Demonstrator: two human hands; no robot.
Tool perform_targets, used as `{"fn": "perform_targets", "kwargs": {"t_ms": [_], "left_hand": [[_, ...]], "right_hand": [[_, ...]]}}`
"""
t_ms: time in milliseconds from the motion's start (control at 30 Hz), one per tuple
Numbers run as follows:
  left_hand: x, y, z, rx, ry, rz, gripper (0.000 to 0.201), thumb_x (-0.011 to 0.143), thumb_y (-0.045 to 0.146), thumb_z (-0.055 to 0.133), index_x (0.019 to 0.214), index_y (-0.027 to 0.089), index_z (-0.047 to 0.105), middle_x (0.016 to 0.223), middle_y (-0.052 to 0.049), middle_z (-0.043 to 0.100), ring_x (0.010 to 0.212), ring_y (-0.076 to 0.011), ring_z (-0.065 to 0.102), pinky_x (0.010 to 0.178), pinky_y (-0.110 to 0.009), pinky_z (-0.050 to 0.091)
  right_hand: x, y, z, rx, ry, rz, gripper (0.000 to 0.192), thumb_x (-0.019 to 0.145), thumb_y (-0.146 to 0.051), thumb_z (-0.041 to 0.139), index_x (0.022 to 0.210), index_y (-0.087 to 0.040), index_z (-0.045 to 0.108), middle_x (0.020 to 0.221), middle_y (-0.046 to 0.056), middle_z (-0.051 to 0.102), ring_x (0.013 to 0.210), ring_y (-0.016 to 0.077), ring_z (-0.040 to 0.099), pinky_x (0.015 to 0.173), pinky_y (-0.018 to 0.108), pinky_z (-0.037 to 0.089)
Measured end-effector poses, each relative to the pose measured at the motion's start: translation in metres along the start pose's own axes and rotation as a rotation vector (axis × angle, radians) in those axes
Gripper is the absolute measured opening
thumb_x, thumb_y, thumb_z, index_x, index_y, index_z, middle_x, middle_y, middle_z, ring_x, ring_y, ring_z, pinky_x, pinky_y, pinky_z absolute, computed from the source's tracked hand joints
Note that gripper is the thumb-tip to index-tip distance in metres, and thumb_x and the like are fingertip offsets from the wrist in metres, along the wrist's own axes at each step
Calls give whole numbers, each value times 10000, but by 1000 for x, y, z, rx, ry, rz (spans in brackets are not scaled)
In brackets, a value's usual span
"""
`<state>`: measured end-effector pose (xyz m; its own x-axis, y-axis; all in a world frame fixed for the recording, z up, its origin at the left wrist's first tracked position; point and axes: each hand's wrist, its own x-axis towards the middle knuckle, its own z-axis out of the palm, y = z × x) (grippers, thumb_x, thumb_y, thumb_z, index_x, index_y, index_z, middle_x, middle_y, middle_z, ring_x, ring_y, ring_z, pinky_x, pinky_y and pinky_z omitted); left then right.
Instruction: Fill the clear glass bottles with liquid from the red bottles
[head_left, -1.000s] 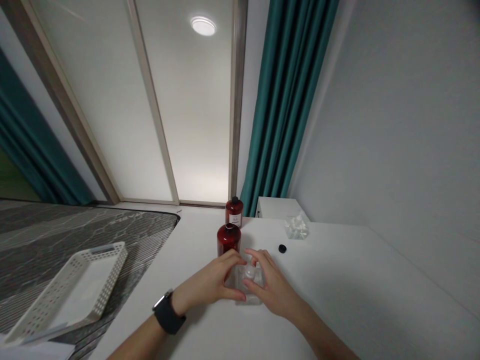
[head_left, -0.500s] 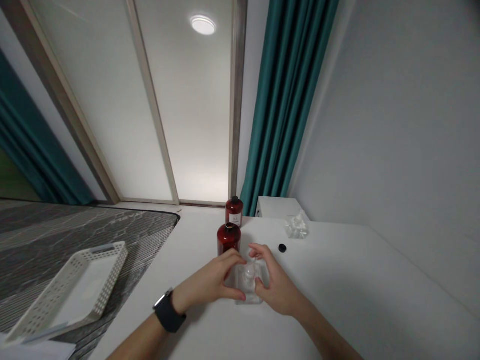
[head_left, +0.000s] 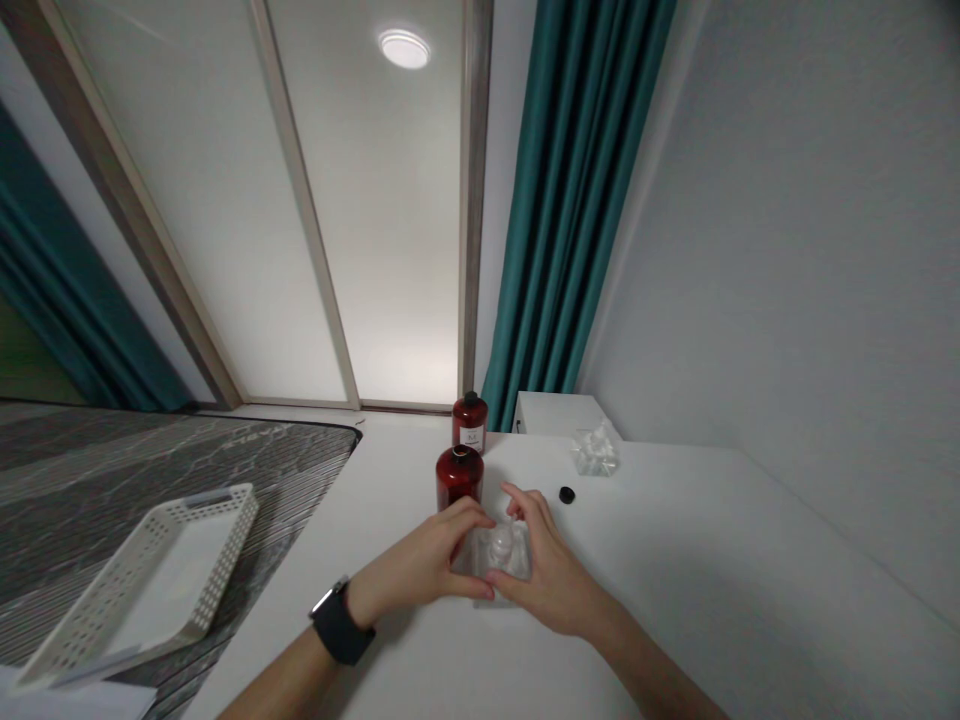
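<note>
A clear, squarish plastic container [head_left: 501, 548] with a pale rounded middle rests on the white table. My left hand [head_left: 450, 555], a dark watch on its wrist, curves round its left side, thumb along the near edge. From the right, my right hand [head_left: 544, 565] wraps the other side, its thumb lying across the near part and its fingers bent at the far side. Just beyond my left hand stands an uncapped dark red bottle [head_left: 459, 478]. Parts of the container are hidden by my hands.
Behind stands a capped red bottle [head_left: 470, 420] with a white label. A small black cap [head_left: 567, 495] and crumpled clear plastic [head_left: 596, 450] lie to the right on the table [head_left: 675, 600]. At left, a white perforated basket [head_left: 142, 580] sits on a grey marbled surface [head_left: 285, 460].
My right thumb has slid left over the near part of the container, and the right hand covers more of its right side. The left hand has barely moved.
</note>
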<state>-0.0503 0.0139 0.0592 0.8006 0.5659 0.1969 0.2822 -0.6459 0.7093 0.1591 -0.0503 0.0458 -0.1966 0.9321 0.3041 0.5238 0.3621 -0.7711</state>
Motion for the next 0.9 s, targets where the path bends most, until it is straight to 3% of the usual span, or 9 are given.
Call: {"fn": "perform_targets", "kwargs": {"t_ms": [100,200,333,600,733,900], "left_hand": [[0,-1,0,4,-4,-6,594,765,488,824,1230,209,583,1164,-73,571,1008,-248,596,900,-359,489],[0,-2,1,3,-2,10,589,762,492,825,1220,208,587,1167,-75,570,1024,-251,591,913,-360,485],[1,-3,1,1,-2,13,590,765,513,815,1218,211,587,1158,-72,571,971,-237,594,881,-353,493],[1,-3,2,-7,-7,4,591,768,475,826,1239,219,578,1167,-66,565,884,-201,583,823,-324,496],[1,-2,1,-18,-9,3,594,768,463,831,1248,220,579,1169,-68,563,931,-216,587,854,-336,494],[2,1,0,-42,0,14,557,772,472,825,1201,208,589,1176,-78,570,1049,-252,580,930,-367,476]], "right_hand": [[1,3,2,-29,92,48,878,714,-143,742,1476,-246,316,1018,32,502,967,240,535,965,460,468],[-1,5,4,-1,91,-36,727,795,-100,628,1443,-253,336,919,5,510,878,211,549,904,413,486],[-2,4,4,-31,68,-138,648,770,-37,584,1357,-251,411,1003,34,538,973,227,555,950,427,466],[-1,4,1,-57,61,-84,499,827,-89,609,1289,-228,480,928,26,553,907,232,563,890,420,478],[1,1,1,-101,5,-68,463,820,-98,632,1249,-218,507,995,57,569,969,260,551,903,443,471],[0,-5,0,-105,3,-143,476,823,-52,534,1266,-212,463,1096,84,567,1049,265,536,960,461,454]]}}
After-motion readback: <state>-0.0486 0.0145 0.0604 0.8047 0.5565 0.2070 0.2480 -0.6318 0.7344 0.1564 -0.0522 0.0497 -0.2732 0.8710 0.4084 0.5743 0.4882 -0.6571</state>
